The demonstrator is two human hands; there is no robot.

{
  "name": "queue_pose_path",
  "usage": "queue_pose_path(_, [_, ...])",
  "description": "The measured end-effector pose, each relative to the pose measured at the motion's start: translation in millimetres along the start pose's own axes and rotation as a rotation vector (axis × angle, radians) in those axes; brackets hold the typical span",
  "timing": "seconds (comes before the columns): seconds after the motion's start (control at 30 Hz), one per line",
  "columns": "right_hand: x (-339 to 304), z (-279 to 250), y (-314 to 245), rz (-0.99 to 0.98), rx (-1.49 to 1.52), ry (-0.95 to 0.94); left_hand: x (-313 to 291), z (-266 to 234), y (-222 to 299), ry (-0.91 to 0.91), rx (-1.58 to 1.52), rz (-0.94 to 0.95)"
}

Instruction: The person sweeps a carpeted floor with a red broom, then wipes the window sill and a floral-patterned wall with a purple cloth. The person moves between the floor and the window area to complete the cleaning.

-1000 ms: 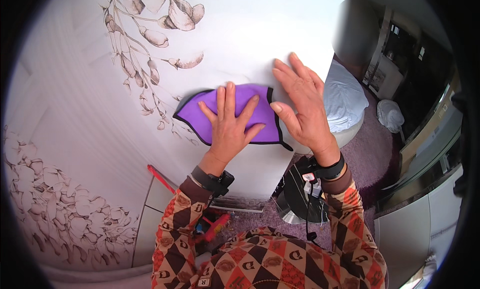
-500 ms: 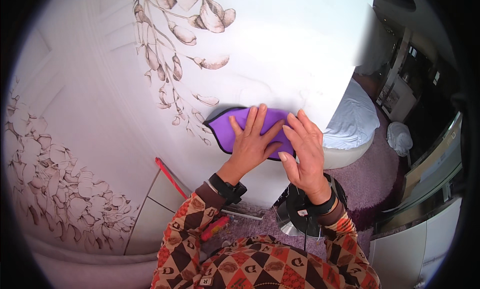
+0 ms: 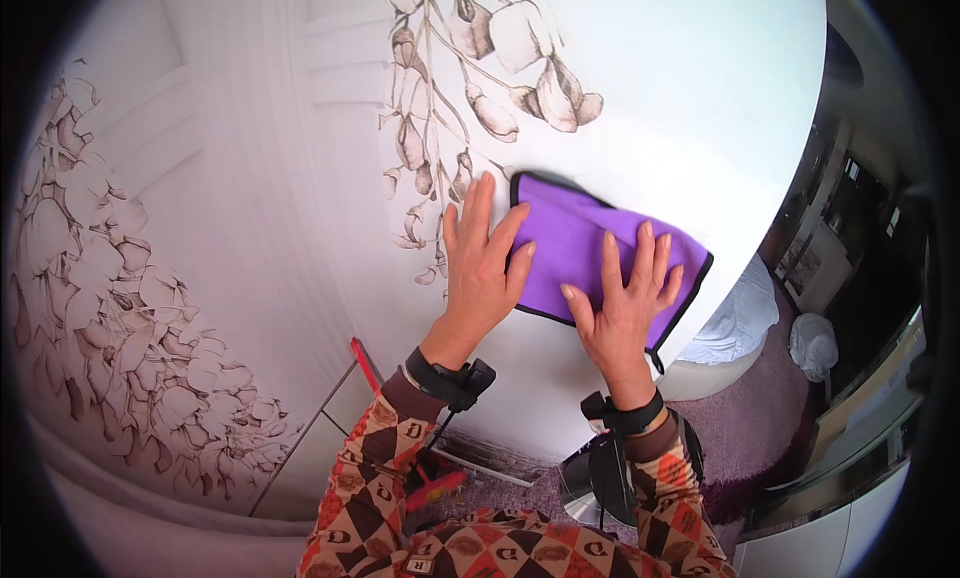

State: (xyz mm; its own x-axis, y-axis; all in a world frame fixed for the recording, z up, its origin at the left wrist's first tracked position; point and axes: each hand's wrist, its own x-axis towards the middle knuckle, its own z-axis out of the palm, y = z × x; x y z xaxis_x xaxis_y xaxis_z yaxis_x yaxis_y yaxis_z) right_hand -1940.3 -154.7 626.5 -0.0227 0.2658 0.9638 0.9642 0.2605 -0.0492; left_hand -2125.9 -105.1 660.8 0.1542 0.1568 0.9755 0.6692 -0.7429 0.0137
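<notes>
A purple cloth (image 3: 560, 248) with black edging lies flat against the white surface (image 3: 690, 108), which is printed with brown flowers. On the right part of the cloth my right hand (image 3: 630, 303) rests with its fingers spread. My left hand (image 3: 480, 268) is at the cloth's left edge, palm toward the surface, fingers stretched; its thumb and forefinger overlap the cloth's border. Neither hand grips the cloth. Each wrist wears a black strap, the left strap (image 3: 450, 378) carrying a small black block.
A round black and silver object (image 3: 605, 478) stands on the purple carpet below. A red-edged object (image 3: 435, 490) lies near my left forearm. To the right are a round bed with pale blue bedding (image 3: 735, 318) and a white bundle (image 3: 812, 343).
The cloth is spread wider and sits further right against the printed flowers. My left hand has shifted from its middle to its left edge; my right hand now lies on the cloth.
</notes>
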Motion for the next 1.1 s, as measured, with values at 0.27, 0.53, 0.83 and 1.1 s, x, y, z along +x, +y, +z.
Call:
queue_pose_path(0.27, [47.1, 19.5, -34.1, 0.174, -0.115, 0.140, 1.9, -30.3, -50.0, 0.066, -0.066, -0.076])
queue_pose_path(0.53, [19.7, 46.4, -35.9, -0.071, -0.196, 0.040, -7.6, -37.2, -80.9, 0.063, -0.027, -0.119])
queue_pose_path(0.83, [46.3, 44.7, -25.2, -0.343, 0.154, 0.092, -19.5, -29.7, -87.0, 0.092, -0.027, -0.072])
queue_pose_path(1.1, [37.5, 49.6, -35.4, -0.340, -0.145, 0.016, -20.5, -41.1, -96.2, 0.089, 0.015, -0.084])
